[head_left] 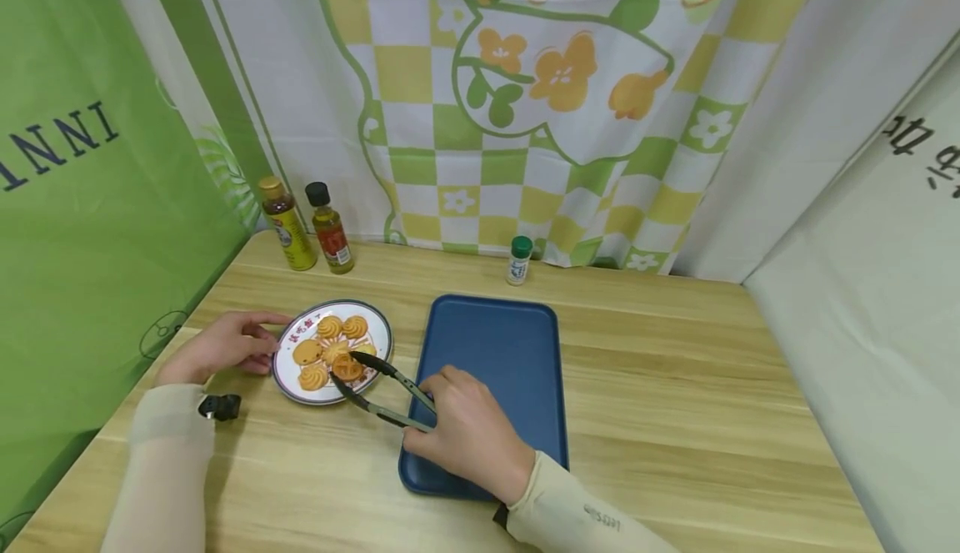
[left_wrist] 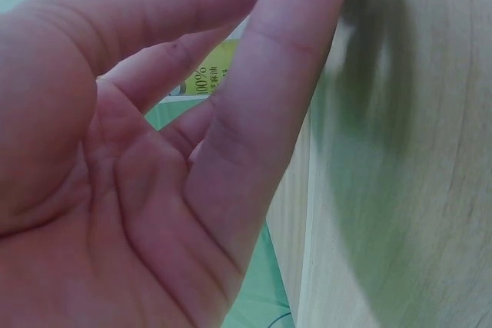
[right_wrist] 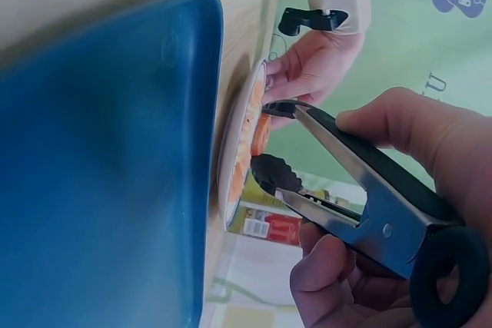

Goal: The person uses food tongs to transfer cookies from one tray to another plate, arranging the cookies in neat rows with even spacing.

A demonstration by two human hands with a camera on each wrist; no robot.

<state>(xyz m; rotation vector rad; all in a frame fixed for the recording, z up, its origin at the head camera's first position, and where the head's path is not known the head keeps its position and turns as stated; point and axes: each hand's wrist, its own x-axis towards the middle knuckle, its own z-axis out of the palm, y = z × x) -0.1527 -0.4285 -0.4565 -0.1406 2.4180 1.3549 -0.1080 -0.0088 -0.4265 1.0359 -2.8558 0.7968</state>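
A white plate (head_left: 294, 382) with several piped orange cookies sits on the wooden table, left of a blue tray (head_left: 491, 353). My right hand (head_left: 465, 428) grips black-tipped metal tongs (head_left: 378, 388), also seen in the right wrist view (right_wrist: 346, 190). The tong tips stand on either side of one cookie (head_left: 347, 366) on the plate, slightly apart. My left hand (head_left: 225, 344) rests against the plate's left rim with fairly straight fingers (left_wrist: 292, 74). In the right wrist view the plate (right_wrist: 231, 167) is seen edge-on beside the tray (right_wrist: 100, 167), with the cookie (right_wrist: 260, 132) between the tips.
Two sauce bottles (head_left: 288, 223) (head_left: 330, 228) stand at the back left, and a small green-capped jar (head_left: 518, 259) behind the tray. A small black object (head_left: 219, 406) lies by my left wrist. Fabric backdrops close the left, back and right sides.
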